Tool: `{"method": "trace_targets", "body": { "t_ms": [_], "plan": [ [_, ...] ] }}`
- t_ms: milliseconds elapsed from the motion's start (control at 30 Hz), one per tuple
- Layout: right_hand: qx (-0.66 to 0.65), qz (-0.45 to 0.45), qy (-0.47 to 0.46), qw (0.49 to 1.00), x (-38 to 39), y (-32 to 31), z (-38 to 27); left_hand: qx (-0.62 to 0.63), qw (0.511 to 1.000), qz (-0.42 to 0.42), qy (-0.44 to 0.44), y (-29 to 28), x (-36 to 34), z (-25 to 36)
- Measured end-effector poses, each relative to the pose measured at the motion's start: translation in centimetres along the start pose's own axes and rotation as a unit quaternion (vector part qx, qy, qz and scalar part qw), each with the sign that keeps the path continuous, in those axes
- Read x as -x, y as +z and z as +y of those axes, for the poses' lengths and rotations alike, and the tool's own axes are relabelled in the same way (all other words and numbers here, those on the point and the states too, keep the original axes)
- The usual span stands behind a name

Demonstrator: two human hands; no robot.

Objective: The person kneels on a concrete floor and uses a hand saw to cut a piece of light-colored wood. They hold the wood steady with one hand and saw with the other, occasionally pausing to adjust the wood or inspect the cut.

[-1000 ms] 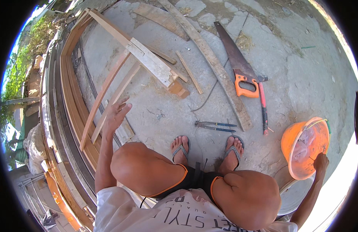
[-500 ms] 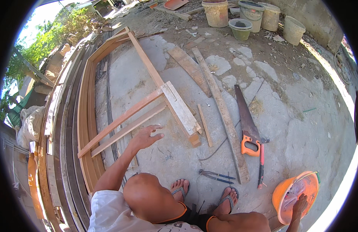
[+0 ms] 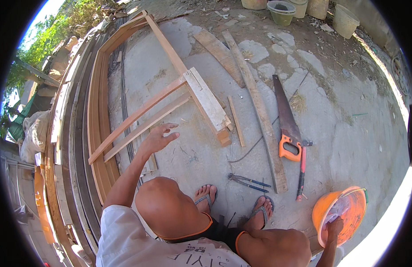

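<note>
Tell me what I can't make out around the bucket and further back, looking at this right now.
- Right hand: whether it grips anything; head view, hidden by the hand itself and crumpled plastic.
- Clear plastic bag: its contents; head view, too small and blurred.
- Orange bucket: part of its inside; head view, hidden by its near wall, the bag and the hand.
- Leftmost far bucket: its rim; head view, cut off by the top edge.

Concrete floor (image 3: 339,133), cracked, with loose dirt toward the far side. Lying on it: handsaw (image 3: 287,109), hammer (image 3: 302,171), pincers (image 3: 252,181), long plank (image 3: 255,107), thin wood strip (image 3: 236,121). Orange bucket (image 3: 323,208) stands at right.
</note>
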State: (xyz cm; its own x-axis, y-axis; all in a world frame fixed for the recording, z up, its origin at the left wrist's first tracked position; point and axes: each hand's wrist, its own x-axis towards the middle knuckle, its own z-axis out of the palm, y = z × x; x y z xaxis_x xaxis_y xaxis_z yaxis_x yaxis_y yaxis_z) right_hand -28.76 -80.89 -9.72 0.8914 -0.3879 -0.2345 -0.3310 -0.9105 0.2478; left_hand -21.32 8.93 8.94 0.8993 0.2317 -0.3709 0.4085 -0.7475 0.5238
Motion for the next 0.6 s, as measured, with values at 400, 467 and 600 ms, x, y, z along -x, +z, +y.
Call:
{"method": "trace_targets", "body": {
  "t_ms": [400, 467, 600],
  "plan": [
    [-0.169, -0.061, -0.015, 0.984, -2.7, 1.9, 2.0, 0.0, 1.0, -0.001, 0.022, 1.2, -1.5, 0.3],
    [-0.214, -0.047, -0.017, 0.976, -2.4, 3.6, 3.4, 0.014, 1.0, -0.002, 0.009, 1.2, -1.6, -0.4],
    [-0.236, -0.036, -0.032, 0.971, -2.1, 3.6, 3.0, 0.01, 1.0, -0.001, 0.009, 1.1, -1.2, -1.4]
  ]
}}
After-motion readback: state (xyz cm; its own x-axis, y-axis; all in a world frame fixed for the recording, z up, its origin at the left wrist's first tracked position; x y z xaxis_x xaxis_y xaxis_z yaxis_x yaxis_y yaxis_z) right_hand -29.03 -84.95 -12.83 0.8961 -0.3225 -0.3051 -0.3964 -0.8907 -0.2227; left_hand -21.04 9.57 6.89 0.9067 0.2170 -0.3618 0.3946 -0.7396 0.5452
